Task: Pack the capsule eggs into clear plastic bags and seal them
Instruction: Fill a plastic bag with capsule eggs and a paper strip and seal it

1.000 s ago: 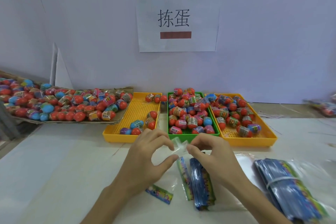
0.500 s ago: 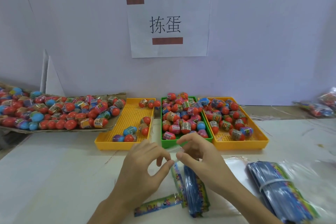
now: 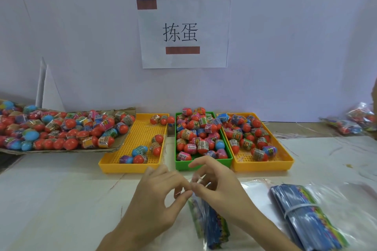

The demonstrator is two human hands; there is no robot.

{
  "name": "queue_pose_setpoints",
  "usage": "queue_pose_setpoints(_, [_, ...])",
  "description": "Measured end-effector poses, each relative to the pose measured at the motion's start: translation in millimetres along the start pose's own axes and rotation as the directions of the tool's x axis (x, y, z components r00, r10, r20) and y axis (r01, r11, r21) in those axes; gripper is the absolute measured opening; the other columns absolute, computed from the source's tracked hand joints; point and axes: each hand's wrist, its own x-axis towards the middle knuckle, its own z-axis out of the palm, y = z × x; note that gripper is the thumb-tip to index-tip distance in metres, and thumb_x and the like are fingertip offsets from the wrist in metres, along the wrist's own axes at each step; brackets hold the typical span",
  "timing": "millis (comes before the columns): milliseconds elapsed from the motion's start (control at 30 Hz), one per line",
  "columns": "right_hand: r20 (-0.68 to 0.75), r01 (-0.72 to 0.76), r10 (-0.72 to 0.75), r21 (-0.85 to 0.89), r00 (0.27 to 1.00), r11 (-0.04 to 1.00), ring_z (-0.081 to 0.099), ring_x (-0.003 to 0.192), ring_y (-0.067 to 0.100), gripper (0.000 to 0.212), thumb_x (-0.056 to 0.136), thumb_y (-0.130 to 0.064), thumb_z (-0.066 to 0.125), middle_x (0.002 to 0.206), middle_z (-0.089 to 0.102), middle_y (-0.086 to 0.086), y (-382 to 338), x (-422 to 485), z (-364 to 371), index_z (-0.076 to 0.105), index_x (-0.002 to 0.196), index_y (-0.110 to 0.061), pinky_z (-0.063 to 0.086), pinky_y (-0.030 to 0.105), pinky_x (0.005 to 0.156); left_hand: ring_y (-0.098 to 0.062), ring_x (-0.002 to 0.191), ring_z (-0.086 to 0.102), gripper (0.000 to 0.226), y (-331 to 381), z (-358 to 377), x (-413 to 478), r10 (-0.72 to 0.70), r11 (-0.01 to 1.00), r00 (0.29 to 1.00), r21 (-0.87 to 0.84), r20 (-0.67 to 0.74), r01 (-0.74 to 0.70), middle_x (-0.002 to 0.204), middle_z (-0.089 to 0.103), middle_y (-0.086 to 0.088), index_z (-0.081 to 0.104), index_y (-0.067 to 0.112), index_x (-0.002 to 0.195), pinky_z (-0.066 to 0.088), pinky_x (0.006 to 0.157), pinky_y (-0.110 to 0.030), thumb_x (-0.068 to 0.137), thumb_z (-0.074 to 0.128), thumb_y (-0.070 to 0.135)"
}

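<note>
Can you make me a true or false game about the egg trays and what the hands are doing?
1. The green tray sits between two yellow trays. True.
2. The left yellow tray holds more capsule eggs than the green one. False: it has only a few eggs scattered in it, while the green tray is piled full.
3. Both hands are pinching a clear plastic bag. True: the left hand and right hand meet on it in front of the green tray.
4. One hand is holding a capsule egg. False: neither hand has an egg; the eggs are all in the trays and on the cardboard.
5. The bundle of blue printed packets on the right has a band around it. True.
</note>
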Motion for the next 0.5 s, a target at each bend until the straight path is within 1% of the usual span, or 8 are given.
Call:
queue_pose_setpoints(100, [-0.058,0.002,-0.005,-0.039,0.998,0.999,0.059,0.065,0.006,0.033,0.083,-0.01,0.077,0.077,0.063,-0.009,2.5,1.3,-0.5,0.064,0.099,-0.035,0.048,0.02,0.06,-0.001,0.08,0.046,0.01,0.9,0.8,-0.3,-0.007,0.999,1.0,-0.041,0.018,0.008,0.075,0.055,0.023,0.061,0.037,0.083,0.042,0.068,-0.033,0.09,0.06,0.045])
queue_pose_setpoints(200, [-0.086,0.007,-0.012,-0.056,0.996,0.998,0.053,0.061,0.004,0.029,0.081,-0.009,0.078,0.068,0.057,-0.009,4.1,1.7,-1.6,0.066,0.091,-0.033,0.044,0.019,0.058,-0.001,0.079,0.046,0.013,-1.2,-0.5,-0.6,-0.027,0.998,1.0,-0.049,0.013,0.027,0.072,0.05,0.021,0.061,0.037,0.082,0.038,0.076,-0.034,0.09,0.061,0.046])
queue_pose_setpoints(333, [-0.113,0.016,-0.026,-0.09,0.993,0.996,0.051,0.063,0.005,0.034,0.077,-0.006,0.08,0.068,0.055,-0.009,3.5,1.9,-4.1,0.066,0.091,-0.033,0.044,0.019,0.059,-0.001,0.08,0.046,0.014,-2.0,-1.3,-0.9,-0.046,0.999,0.999,-0.021,0.025,0.047,0.072,0.051,0.019,0.064,0.037,0.08,0.033,0.08,-0.031,0.088,0.064,0.049])
queue_pose_setpoints(433, [-0.101,0.021,-0.028,-0.067,0.995,0.998,0.05,0.063,0.005,0.038,0.075,-0.001,0.079,0.068,0.053,-0.008,3.2,2.1,-7.2,0.067,0.092,-0.032,0.042,0.02,0.059,-0.002,0.085,0.048,0.015,-1.0,-0.7,-1.3,-0.069,0.995,0.995,-0.071,0.07,0.074,0.078,0.058,0.02,0.065,0.038,0.08,0.031,0.084,-0.032,0.086,0.064,0.052])
queue_pose_setpoints(500, [-0.094,0.027,-0.03,-0.041,0.995,0.999,0.051,0.064,0.005,0.039,0.076,0.002,0.078,0.069,0.055,-0.007,3.3,2.3,-8.6,0.067,0.093,-0.032,0.043,0.022,0.059,-0.002,0.086,0.051,0.018,-1.3,-0.1,-1.4,-0.078,0.987,0.989,-0.13,0.128,0.095,0.082,0.062,0.02,0.067,0.037,0.082,0.033,0.082,-0.034,0.085,0.063,0.055])
